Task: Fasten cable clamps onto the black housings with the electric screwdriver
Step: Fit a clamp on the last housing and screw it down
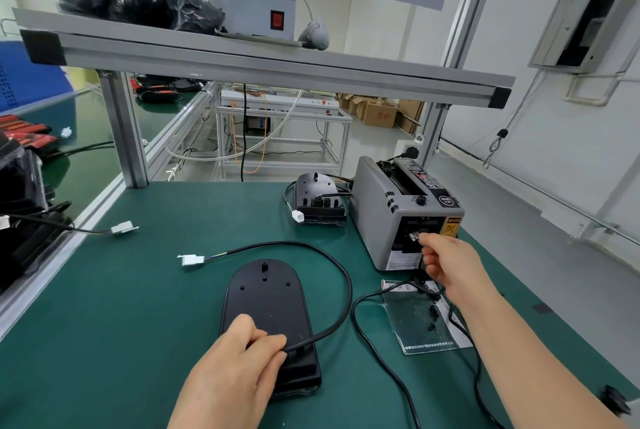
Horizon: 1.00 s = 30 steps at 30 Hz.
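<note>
A left hand [239,356] grips a black cable [341,276] against the oval black plastic housing [265,293], flat on the green counter [138,307] (near edge). The right hand [446,262] pinches clear tape [414,237] at a grey box-shaped dispenser [381,217].

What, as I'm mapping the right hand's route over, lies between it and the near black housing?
Between right hand and housing lie only the housing's cable, looping past its right side, and a second cord on the mat. Nothing upright.
</note>
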Motion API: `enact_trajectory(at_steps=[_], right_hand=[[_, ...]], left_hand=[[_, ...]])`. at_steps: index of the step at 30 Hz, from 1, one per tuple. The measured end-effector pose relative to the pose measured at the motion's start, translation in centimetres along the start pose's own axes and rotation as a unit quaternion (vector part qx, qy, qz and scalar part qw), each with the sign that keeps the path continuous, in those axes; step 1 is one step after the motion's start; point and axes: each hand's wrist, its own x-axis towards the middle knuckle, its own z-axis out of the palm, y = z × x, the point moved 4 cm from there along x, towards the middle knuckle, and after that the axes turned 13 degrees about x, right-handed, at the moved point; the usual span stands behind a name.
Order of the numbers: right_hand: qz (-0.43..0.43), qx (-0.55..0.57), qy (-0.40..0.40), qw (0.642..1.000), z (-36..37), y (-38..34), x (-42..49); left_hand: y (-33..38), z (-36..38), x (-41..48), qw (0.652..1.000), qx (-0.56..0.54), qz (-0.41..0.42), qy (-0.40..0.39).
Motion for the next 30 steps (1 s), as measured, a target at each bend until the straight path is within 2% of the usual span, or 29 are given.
enact_trajectory(at_steps=[5,9,11,14,16,18,22,24,30], right_hand=[[-0.003,-0.074,-0.212,0.974,2.8,0.3,-3.9],[-0.018,-0.157,-0.326,0.932,6.4,0.8,-7.3],[-0.028,-0.22,-0.369,0.903,8.2,1.4,-8.8],[-0.054,-0.29,-0.407,0.864,10.6,2.3,-10.2],[-0.065,-0.292,-0.421,0.856,12.0,2.5,-10.6],[-0.07,-0.292,-0.436,0.848,13.1,2.5,-11.0],[-0.073,-0.304,-0.484,0.817,15.7,3.2,-12.1],[-0.078,-0.312,-0.502,0.802,17.0,3.6,-12.7],[-0.07,-0.366,-0.527,0.764,18.8,4.6,-12.9]], left_hand=[[0.2,-0.5,0.2,0.999,0.001,-0.01,-0.053],[0.2,-1.1,0.2,0.992,-0.053,-0.045,-0.11],[-0.6,-1.5,0.2,0.984,-0.092,-0.094,-0.121],[-3.3,-1.9,0.5,0.957,-0.171,-0.217,-0.094],[-5.9,-2.0,0.7,0.936,-0.18,-0.295,-0.069],[-7.9,-1.5,0.9,0.918,-0.173,-0.341,-0.107],[-8.7,0.4,0.4,0.889,-0.199,-0.354,-0.21],[-8.0,1.2,0.1,0.885,-0.211,-0.331,-0.25],[-7.4,1.9,-0.7,0.891,-0.204,-0.324,-0.246]])
